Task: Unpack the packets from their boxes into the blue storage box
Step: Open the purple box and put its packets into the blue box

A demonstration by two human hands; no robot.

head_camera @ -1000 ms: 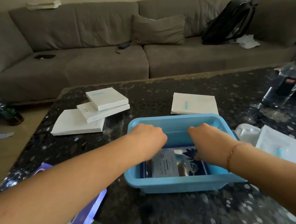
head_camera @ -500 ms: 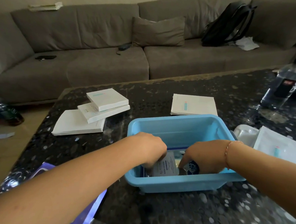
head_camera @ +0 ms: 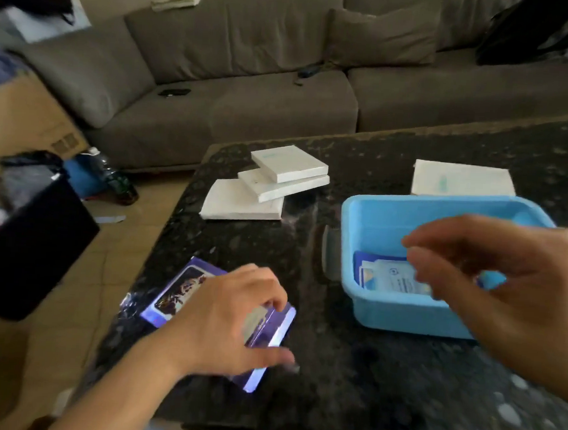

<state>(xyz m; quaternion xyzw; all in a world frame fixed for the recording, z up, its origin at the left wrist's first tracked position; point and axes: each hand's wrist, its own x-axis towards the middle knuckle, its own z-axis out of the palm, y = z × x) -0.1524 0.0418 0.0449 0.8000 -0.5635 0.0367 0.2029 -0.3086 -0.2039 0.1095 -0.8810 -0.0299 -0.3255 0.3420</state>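
There is one camera, worn on the person's head. It looks forward and down at the dark surface (head_camera: 366, 369) from close up. The hands are big and near the bottom. A sofa (head_camera: 250, 89) is far behind.

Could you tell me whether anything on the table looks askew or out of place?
The three flat white cardboard boxes form a skewed, fanned-out stack. Nothing looks spilled or damaged. Packets lie inside the blue plastic storage box.

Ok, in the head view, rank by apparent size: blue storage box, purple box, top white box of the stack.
1. blue storage box
2. purple box, partly covered by the left hand, nearer the camera
3. top white box, farther away, so its true size is unsure
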